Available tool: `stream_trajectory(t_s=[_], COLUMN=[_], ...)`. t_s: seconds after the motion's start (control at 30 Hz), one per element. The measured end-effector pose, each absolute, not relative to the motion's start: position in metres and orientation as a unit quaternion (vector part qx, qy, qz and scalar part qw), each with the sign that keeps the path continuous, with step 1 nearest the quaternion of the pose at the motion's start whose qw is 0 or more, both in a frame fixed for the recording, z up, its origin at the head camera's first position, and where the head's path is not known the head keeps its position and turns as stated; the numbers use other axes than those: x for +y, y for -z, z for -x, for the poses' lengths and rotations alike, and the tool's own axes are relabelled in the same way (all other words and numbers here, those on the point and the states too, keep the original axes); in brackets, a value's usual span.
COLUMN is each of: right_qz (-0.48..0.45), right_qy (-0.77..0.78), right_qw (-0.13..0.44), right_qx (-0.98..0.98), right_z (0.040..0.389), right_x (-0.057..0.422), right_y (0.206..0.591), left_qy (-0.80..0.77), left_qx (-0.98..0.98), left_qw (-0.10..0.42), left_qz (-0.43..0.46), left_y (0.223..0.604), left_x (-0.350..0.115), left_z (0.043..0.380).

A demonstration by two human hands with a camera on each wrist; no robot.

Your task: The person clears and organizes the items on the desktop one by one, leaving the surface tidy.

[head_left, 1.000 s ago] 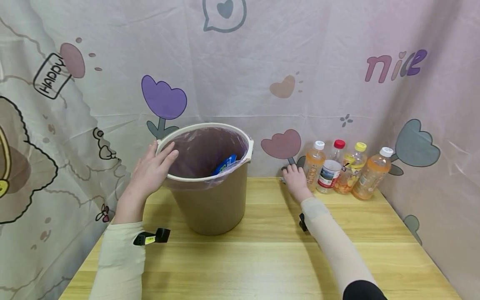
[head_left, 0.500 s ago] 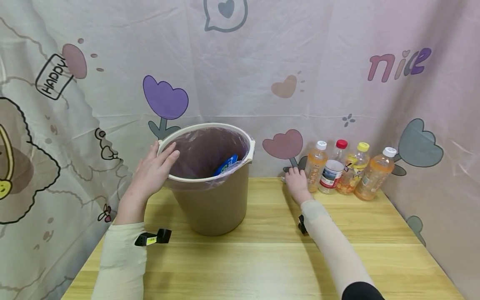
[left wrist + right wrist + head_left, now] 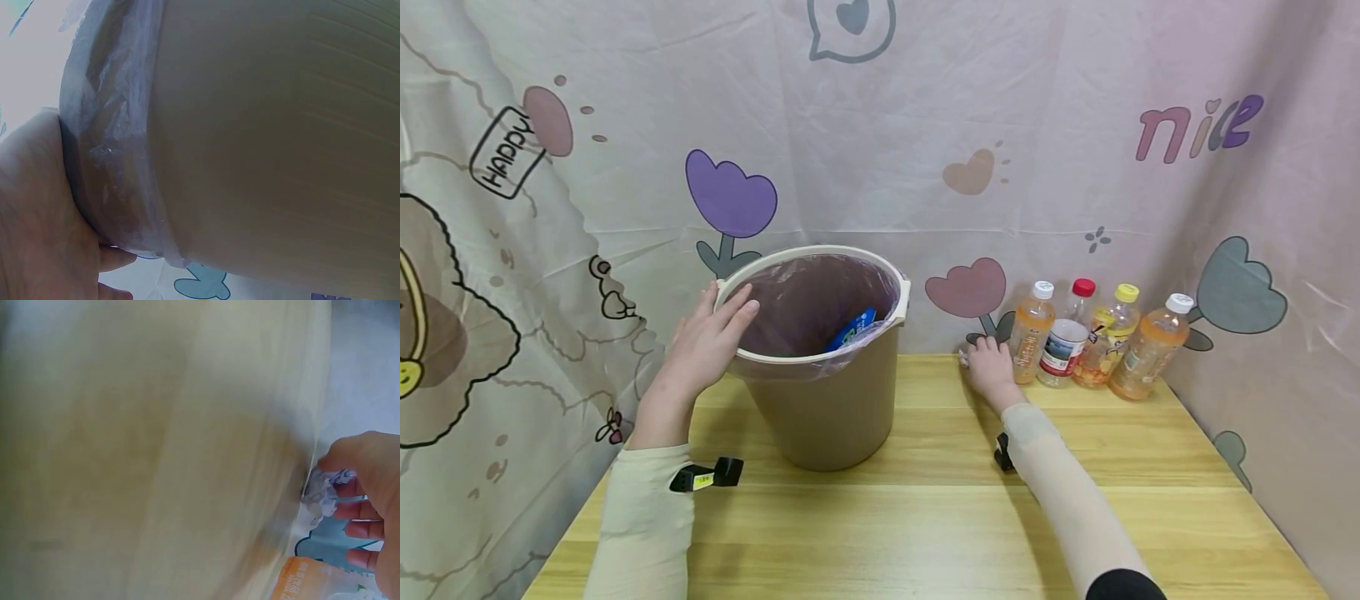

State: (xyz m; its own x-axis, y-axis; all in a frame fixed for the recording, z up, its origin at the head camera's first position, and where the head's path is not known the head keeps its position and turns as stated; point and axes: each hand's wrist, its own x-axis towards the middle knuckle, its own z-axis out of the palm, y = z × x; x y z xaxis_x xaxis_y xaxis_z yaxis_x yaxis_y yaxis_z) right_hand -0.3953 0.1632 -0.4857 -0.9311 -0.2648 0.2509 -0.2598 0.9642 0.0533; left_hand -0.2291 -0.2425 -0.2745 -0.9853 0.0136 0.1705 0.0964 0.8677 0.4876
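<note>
Beside bottles (image 3: pixel 1031 340), the right hand (image 3: pixel 991 367) pinches crumpled paper (image 3: pixel 320 495); the left hand (image 3: pixel 703 342) lies relaxed against the bin (image 3: pixel 827 421).

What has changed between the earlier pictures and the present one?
The right hand has shifted very slightly left, and more of the crumpled paper it pinches shows beside it. The left hand at the bin, the blue packet and the four bottles stayed as they were.

Backdrop (image 3: pixel 880 142): "HAPPY" (image 3: pixel 507 155) at left, "nice" (image 3: pixel 1199 129) at right; bottle labels (image 3: pixel 1064 346) illegible.
</note>
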Motion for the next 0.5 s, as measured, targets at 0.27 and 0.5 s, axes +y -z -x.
stream_trajectory(t_s=[0.27, 0.5], right_qz=[-0.143, -0.155], right_qy=[-0.003, -0.012], right_qw=[0.152, 0.173], right_qx=[-0.978, -0.973], right_z=[0.3933, 0.3901], right_x=[0.1641, 0.1644], right_y=[0.4866, 0.4845], left_qy=[0.255, 0.255], left_qx=[-0.963, -0.963], left_qw=[0.081, 0.082], left_qz=[0.028, 0.03], left_y=[0.2745, 0.2749], left_x=[-0.2426, -0.2432], left_z=[0.2289, 0.2291])
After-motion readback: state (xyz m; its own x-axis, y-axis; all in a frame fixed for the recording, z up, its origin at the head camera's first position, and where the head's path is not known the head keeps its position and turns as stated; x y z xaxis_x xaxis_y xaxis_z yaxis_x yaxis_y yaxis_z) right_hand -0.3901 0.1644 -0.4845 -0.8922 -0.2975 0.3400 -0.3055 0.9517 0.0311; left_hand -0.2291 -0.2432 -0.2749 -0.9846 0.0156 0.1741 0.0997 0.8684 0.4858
